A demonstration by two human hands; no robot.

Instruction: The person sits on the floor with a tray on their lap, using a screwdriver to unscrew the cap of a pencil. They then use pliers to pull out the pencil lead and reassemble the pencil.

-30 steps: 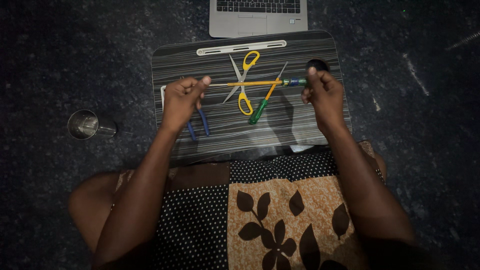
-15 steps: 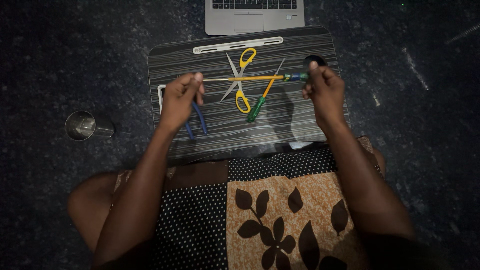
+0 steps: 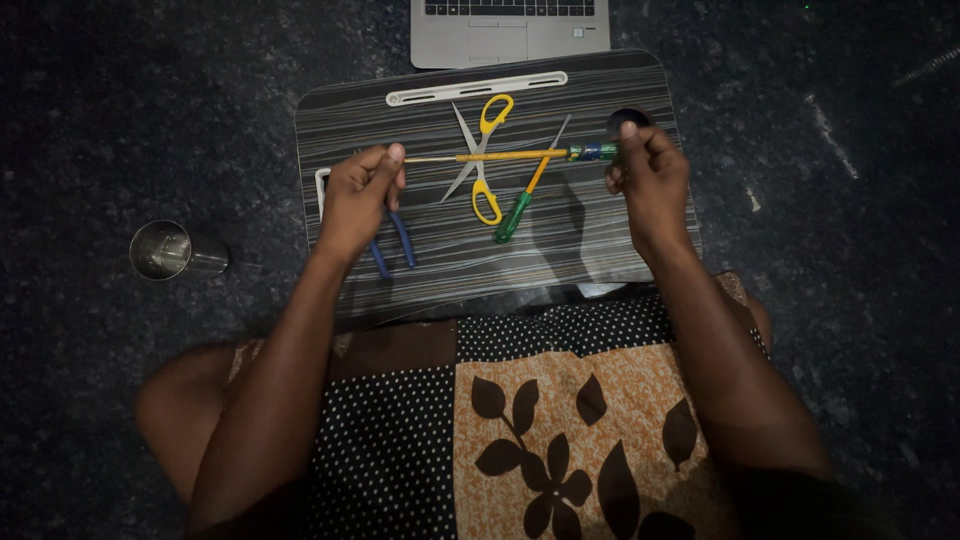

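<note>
Above the lap desk [image 3: 600, 250], both hands' grip on screwdriver [image 3: 510, 155]

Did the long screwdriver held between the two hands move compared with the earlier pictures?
No. The screwdriver keeps crossing the yellow scissors at the same spot.

A single head-worn camera looks steeply down from above the seated person, facing forward over the patterned lap cloth [image 3: 560, 420] to the striped lap desk [image 3: 600, 250]. Both forearms rise into frame from the bottom edge; a laptop [image 3: 510, 35] is cropped at top.
</note>
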